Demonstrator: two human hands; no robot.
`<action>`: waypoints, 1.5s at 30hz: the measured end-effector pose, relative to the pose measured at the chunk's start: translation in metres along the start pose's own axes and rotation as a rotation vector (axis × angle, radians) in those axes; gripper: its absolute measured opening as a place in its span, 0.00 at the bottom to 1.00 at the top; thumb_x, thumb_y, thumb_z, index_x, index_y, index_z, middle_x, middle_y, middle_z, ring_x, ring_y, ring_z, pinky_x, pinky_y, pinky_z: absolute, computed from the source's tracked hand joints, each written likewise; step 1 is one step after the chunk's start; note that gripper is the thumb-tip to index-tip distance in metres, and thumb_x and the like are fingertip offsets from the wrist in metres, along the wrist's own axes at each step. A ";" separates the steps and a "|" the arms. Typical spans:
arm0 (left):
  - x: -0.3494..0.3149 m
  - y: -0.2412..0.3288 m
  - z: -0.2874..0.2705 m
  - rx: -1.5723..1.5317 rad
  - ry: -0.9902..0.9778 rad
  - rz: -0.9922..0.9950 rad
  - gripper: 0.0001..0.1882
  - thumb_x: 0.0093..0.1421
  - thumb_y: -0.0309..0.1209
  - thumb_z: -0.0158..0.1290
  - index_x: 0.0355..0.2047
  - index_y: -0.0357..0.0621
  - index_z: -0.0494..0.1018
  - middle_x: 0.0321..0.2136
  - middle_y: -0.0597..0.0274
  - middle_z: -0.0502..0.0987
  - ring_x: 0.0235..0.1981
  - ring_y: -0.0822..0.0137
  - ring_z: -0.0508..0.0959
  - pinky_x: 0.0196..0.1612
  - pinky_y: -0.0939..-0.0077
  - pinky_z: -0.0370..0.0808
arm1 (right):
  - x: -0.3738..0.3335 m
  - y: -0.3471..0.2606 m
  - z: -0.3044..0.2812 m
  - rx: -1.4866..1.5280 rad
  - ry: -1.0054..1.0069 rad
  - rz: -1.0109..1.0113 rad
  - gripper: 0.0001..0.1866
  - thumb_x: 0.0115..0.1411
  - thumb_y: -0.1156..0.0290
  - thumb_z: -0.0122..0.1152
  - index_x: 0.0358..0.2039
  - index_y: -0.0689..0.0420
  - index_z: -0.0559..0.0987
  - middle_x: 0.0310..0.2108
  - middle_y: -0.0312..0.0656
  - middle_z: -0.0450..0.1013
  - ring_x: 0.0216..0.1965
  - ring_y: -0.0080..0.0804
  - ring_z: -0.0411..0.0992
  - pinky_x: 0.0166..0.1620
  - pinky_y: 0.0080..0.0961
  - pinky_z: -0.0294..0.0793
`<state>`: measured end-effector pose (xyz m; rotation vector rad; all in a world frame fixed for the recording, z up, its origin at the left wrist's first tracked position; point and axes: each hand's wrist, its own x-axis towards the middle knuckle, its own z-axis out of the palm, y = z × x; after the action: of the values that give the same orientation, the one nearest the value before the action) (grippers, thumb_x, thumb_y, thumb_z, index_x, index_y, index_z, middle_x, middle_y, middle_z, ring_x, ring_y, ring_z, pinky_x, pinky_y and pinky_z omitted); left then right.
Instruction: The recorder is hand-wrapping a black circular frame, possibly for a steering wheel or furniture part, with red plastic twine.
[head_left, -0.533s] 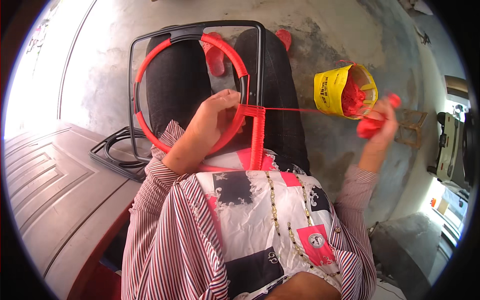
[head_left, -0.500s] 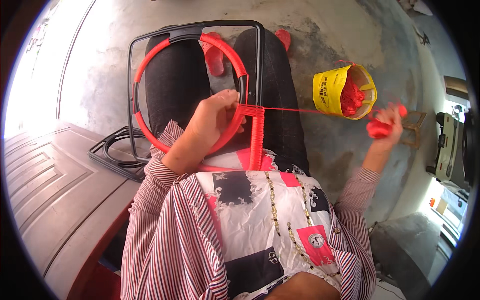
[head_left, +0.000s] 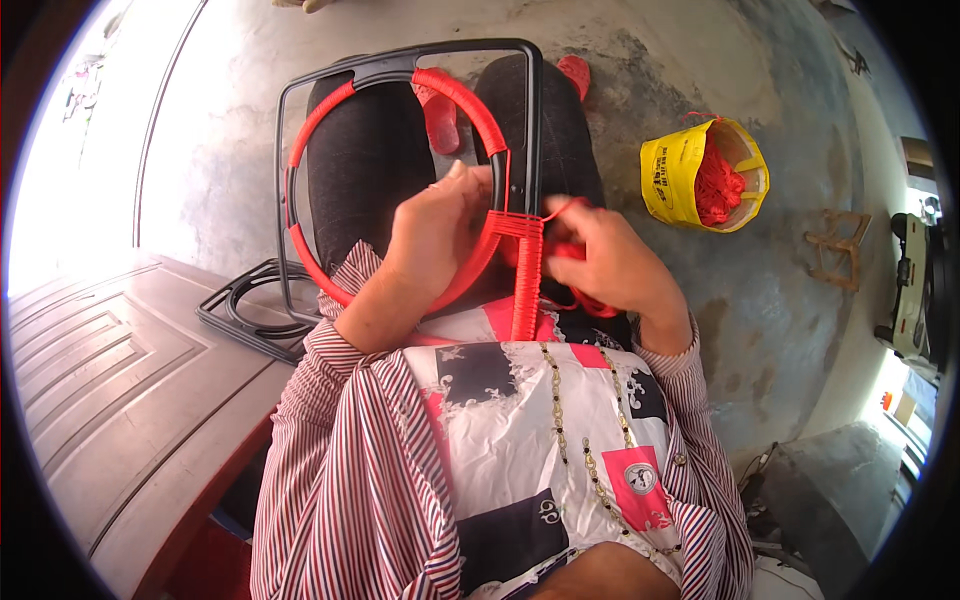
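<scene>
A black rectangular frame [head_left: 533, 120] with a round inner ring stands on my lap. Red cord wrapping [head_left: 460, 100] covers much of the ring, with stretches of black between. More red cord is wound tightly along the lower right side, and a band of strands links ring and side bar. My left hand [head_left: 425, 240] is closed on the ring's right part, its fingertips partly hidden and slightly blurred. Just right of the side bar, my right hand [head_left: 615, 265] is closed around a bundle of red cord [head_left: 570, 252], with a loop of it by the thumb.
A yellow bag [head_left: 672, 182] holding loose red cord [head_left: 718, 190] stands on the floor to the right. Beyond it is a small wooden stool [head_left: 838, 248]. Another black frame [head_left: 250, 315] lies on a grey panelled surface [head_left: 120, 360] at my left.
My right hand has come in from the far right to beside the frame, bringing the cord bundle. The cord stretched out to the right has gone slack. My left hand stays at the ring.
</scene>
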<state>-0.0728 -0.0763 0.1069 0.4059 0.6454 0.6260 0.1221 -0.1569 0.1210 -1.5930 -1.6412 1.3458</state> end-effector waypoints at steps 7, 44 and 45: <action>0.002 -0.009 -0.014 -0.007 0.135 0.002 0.09 0.66 0.32 0.47 0.41 0.40 0.69 0.33 0.60 0.76 0.33 0.68 0.77 0.37 0.74 0.74 | 0.021 -0.006 -0.016 0.174 0.452 -0.141 0.27 0.51 0.78 0.62 0.55 0.56 0.71 0.42 0.45 0.74 0.36 0.30 0.76 0.36 0.23 0.76; 0.003 -0.002 -0.009 0.203 -0.041 -0.061 0.16 0.59 0.30 0.34 0.40 0.35 0.70 0.33 0.54 0.77 0.29 0.65 0.77 0.32 0.72 0.75 | -0.012 0.030 -0.008 0.547 0.273 0.165 0.10 0.57 0.68 0.63 0.35 0.60 0.78 0.20 0.33 0.72 0.17 0.15 0.64 0.22 0.15 0.62; 0.002 -0.001 -0.007 0.213 -0.042 -0.066 0.16 0.59 0.30 0.34 0.40 0.35 0.70 0.33 0.54 0.77 0.29 0.65 0.77 0.32 0.72 0.75 | -0.013 0.035 -0.015 0.597 0.346 0.165 0.08 0.57 0.68 0.63 0.30 0.60 0.78 0.21 0.34 0.73 0.17 0.15 0.63 0.23 0.14 0.61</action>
<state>-0.0760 -0.0742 0.1002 0.5917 0.6854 0.4861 0.1537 -0.1706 0.1002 -1.4960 -0.8150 1.3735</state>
